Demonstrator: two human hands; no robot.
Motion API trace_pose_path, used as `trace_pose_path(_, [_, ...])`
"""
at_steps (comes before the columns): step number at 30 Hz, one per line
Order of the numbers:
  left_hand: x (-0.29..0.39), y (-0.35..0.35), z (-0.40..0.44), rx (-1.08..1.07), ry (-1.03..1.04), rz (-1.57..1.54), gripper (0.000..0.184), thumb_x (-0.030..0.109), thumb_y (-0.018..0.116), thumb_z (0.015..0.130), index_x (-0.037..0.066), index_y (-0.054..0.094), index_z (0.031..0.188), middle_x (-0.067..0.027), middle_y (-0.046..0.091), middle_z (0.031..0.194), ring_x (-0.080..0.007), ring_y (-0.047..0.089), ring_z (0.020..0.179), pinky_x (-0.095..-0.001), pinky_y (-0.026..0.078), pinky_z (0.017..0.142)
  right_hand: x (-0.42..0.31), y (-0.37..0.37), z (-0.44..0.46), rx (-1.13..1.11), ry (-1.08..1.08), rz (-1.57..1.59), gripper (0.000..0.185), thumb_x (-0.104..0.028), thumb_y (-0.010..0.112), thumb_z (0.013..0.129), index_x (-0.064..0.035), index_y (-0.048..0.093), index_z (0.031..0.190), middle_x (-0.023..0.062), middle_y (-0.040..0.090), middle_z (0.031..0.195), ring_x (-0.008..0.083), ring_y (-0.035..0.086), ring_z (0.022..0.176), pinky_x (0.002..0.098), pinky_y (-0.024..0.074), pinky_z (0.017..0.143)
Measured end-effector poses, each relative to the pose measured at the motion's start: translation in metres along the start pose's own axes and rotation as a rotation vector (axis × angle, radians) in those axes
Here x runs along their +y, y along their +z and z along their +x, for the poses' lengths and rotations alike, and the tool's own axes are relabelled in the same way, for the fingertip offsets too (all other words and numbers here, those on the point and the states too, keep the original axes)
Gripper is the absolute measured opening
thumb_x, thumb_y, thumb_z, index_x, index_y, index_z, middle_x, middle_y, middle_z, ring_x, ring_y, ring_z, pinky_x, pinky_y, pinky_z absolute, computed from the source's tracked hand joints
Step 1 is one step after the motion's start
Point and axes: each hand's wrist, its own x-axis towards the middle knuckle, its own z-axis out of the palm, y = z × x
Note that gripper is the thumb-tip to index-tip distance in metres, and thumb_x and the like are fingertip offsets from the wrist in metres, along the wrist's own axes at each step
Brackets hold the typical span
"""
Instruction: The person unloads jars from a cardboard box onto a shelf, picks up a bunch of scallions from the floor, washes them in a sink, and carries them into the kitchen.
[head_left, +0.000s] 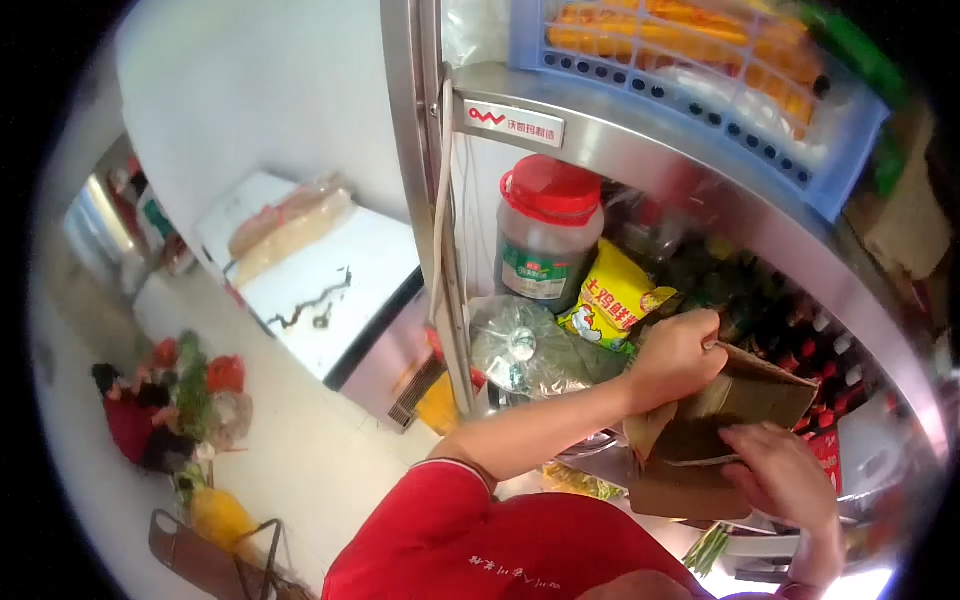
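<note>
My left hand [678, 362] is closed on the upper edge of an open cardboard box [690, 490]. At the box's right side, my right hand [785, 475] grips a flap, its fingers reaching over the inner edge. The box is tilted, and its visible inside is bare brown card. Just beyond my left hand lies a yellow seasoning packet [610, 297]. Behind that packet stands a clear plastic jar [545, 235] with a red lid. A tied clear plastic bag [520, 350] sits left of the packet, near my left forearm.
A steel shelf rack [640, 125] carries a blue plastic crate [690, 95] holding orange packs. Several red-capped bottles [800, 330] stand to the right. On the left are a white chest [330, 290], a brown chair [205, 560] and a crouching person [135, 425] beside vegetables.
</note>
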Motion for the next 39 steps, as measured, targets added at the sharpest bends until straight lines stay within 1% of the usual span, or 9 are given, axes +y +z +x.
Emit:
trace_pose_path(3, [0.008, -0.001, -0.014, 0.027, 0.13, 0.029, 0.013, 0.01, 0.062, 0.073, 0.001, 0.053, 0.072, -0.0177, 0.055, 0.07, -0.038, 0.058, 0.066, -0.0451, 0.046, 0.063, 0.014, 0.032, 0.04, -0.19, 0.165, 0.089, 0.046, -0.014, 0.068, 0.087, 0.0025, 0.053, 0.127, 0.0244, 0.064, 0.117, 0.0423, 0.061, 0.11, 0.0477, 0.0483, 0.097])
trace_pose_path(7, [0.025, -0.012, -0.034, 0.124, 0.328, 0.129, 0.018, 0.013, 0.065, 0.066, 0.005, 0.05, 0.068, -0.0143, 0.054, 0.071, -0.036, 0.058, 0.069, -0.0455, 0.046, 0.067, 0.039, 0.103, 0.074, 0.108, 0.018, 0.045, 0.052, -0.015, 0.073, 0.081, 0.0022, 0.054, 0.126, 0.0263, 0.06, 0.118, 0.0435, 0.057, 0.112, 0.0478, 0.0466, 0.096])
trace_pose_path(11, [0.016, -0.002, -0.047, 0.145, 0.396, -0.018, 0.021, 0.013, 0.068, 0.063, 0.003, 0.052, 0.073, -0.0159, 0.055, 0.076, -0.0347, 0.059, 0.075, -0.0458, 0.044, 0.066, 0.043, 0.122, 0.088, 0.09, 0.129, 0.048, 0.054, -0.016, 0.074, 0.08, 0.0021, 0.053, 0.127, 0.0264, 0.059, 0.12, 0.0435, 0.056, 0.113, 0.048, 0.0468, 0.096])
trace_pose_path(24, [0.023, -0.006, -0.06, 0.054, 0.464, 0.07, 0.022, 0.017, 0.071, 0.063, 0.006, 0.055, 0.073, -0.0122, 0.056, 0.077, -0.033, 0.059, 0.077, -0.0438, 0.048, 0.071, 0.041, 0.126, 0.087, 0.041, 0.253, 0.134, 0.063, -0.02, 0.078, 0.078, 0.0016, 0.05, 0.13, 0.027, 0.056, 0.126, 0.0436, 0.055, 0.117, 0.0489, 0.0477, 0.096])
trace_pose_path(30, [0.028, -0.007, -0.049, 0.046, 0.423, 0.096, 0.021, 0.014, 0.07, 0.063, 0.006, 0.052, 0.07, -0.0119, 0.055, 0.075, -0.0333, 0.057, 0.073, -0.0437, 0.048, 0.067, 0.049, 0.133, 0.072, -0.039, 0.429, 0.5, 0.066, -0.022, 0.079, 0.077, 0.0013, 0.048, 0.131, 0.0272, 0.054, 0.129, 0.0437, 0.054, 0.119, 0.0493, 0.0482, 0.096])
trace_pose_path(35, [0.01, -0.006, -0.021, 0.083, 0.297, 0.038, 0.015, 0.008, 0.062, 0.069, 0.0, 0.05, 0.069, -0.0166, 0.05, 0.067, -0.0348, 0.053, 0.062, -0.0421, 0.045, 0.059, -0.009, 0.087, 0.028, 0.462, 0.25, 0.155, 0.074, -0.021, 0.086, 0.069, -0.0011, 0.049, 0.13, 0.0251, 0.052, 0.127, 0.0424, 0.055, 0.117, 0.0452, 0.0501, 0.095])
trace_pose_path(37, [-0.004, -0.009, -0.013, 0.086, 0.133, 0.009, 0.014, 0.01, 0.062, 0.072, 0.0, 0.052, 0.072, -0.0184, 0.056, 0.071, -0.0376, 0.057, 0.067, -0.0429, 0.047, 0.062, -0.004, 0.075, 0.002, 0.556, 0.188, 0.071, 0.075, -0.018, 0.088, 0.067, -0.0014, 0.049, 0.129, 0.0245, 0.053, 0.124, 0.0424, 0.057, 0.115, 0.044, 0.0506, 0.094])
trace_pose_path(38, [-0.008, -0.011, -0.008, 0.092, 0.041, -0.01, 0.013, 0.01, 0.062, 0.073, 0.0, 0.054, 0.073, -0.0193, 0.058, 0.074, -0.039, 0.059, 0.07, -0.0433, 0.048, 0.064, 0.007, 0.076, -0.01, 0.672, 0.089, 0.025, 0.09, -0.014, 0.091, 0.055, -0.0001, 0.046, 0.131, 0.0238, 0.053, 0.123, 0.0409, 0.056, 0.113, 0.0479, 0.0475, 0.095])
trace_pose_path(39, [-0.011, -0.016, -0.003, 0.084, 0.012, 0.002, 0.012, 0.009, 0.061, 0.074, -0.001, 0.057, 0.077, -0.0218, 0.06, 0.075, -0.0381, 0.061, 0.071, -0.0401, 0.049, 0.064, 0.011, 0.067, -0.02, 0.785, -0.007, -0.037, 0.09, -0.014, 0.091, 0.056, -0.0005, 0.045, 0.132, 0.0228, 0.052, 0.123, 0.0407, 0.056, 0.113, 0.0494, 0.0479, 0.095])
